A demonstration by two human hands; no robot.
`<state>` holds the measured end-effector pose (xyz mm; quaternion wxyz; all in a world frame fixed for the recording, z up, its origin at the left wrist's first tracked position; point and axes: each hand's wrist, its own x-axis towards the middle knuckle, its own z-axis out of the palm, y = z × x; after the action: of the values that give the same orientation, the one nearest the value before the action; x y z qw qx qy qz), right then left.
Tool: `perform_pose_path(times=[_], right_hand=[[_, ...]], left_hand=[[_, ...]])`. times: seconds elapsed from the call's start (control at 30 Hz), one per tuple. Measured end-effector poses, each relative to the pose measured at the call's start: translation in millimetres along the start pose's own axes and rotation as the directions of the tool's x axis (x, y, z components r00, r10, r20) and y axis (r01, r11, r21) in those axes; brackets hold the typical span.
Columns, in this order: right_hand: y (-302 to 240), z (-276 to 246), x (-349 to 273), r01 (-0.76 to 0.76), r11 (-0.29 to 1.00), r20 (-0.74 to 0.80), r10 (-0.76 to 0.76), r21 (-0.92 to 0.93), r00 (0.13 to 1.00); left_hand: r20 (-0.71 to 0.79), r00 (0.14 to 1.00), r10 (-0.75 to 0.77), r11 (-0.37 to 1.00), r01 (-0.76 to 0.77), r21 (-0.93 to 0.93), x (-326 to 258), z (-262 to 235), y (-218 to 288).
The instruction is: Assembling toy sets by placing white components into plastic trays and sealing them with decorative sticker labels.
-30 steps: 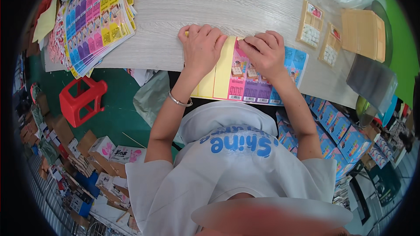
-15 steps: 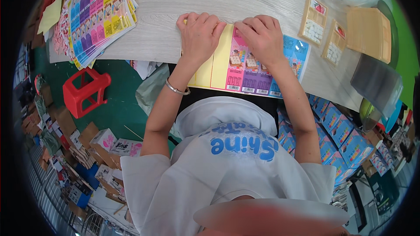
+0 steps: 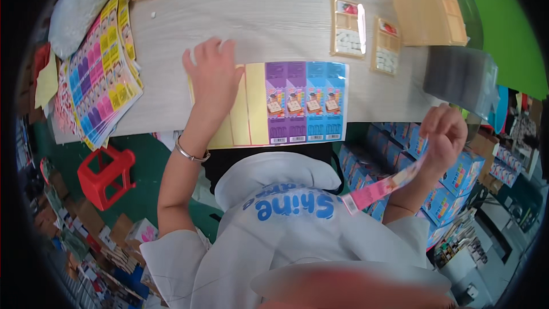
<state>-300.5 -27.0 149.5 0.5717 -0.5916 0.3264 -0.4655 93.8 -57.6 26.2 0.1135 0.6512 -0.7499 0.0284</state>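
Note:
A sticker sheet [image 3: 306, 103] lies across the table's near edge. Its left part is bare yellow backing, and purple and blue stickers remain on its right part. My left hand [image 3: 214, 74] rests on the backing's left end, fingers spread and slightly bent, gripping nothing. Away from the sheet, off to the right and past the table edge, my right hand [image 3: 445, 137] is closed in a pinch. From its fingers hangs a long pink sticker [image 3: 380, 190], slanting down toward my shirt and slightly curled.
Two small trays of white pieces [image 3: 348, 34] lie beyond the sheet, near a stack of tan trays [image 3: 432, 14] and a clear plastic bin [image 3: 460, 77]. At left are more sticker sheets [image 3: 103, 74] and a red stool [image 3: 106, 177]. Blue boxes [image 3: 457, 177] are stacked below right.
The pink sticker has come off the sheet. My right hand has carried it right and toward me. My left hand has shifted left, and the view has turned somewhat.

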Motion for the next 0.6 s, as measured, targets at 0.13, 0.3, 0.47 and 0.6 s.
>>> perform_pose_path(times=[0.13, 0.3, 0.47, 0.6], right_hand=[[31, 18, 6, -0.231, 0.973, -0.253, 0.221, -0.011, 0.942], [108, 40, 62, -0.223, 0.950, -0.197, 0.267, 0.220, 0.943], [128, 28, 103, -0.132, 0.940, -0.332, 0.239, 0.314, 0.913], [152, 57, 150, -0.187, 0.910, -0.271, 0.298, 0.370, 0.915]], left_hand=[[-0.041, 0.919, 0.393, 0.911, -0.395, -0.115, 83, 11, 108], [-0.145, 0.907, 0.395, 0.895, -0.416, -0.162, 107, 98, 159], [-0.111, 0.964, 0.242, 0.962, -0.253, -0.098, 86, 73, 81], [-0.061, 0.965, 0.254, 0.903, -0.259, -0.342, 78, 38, 20]])
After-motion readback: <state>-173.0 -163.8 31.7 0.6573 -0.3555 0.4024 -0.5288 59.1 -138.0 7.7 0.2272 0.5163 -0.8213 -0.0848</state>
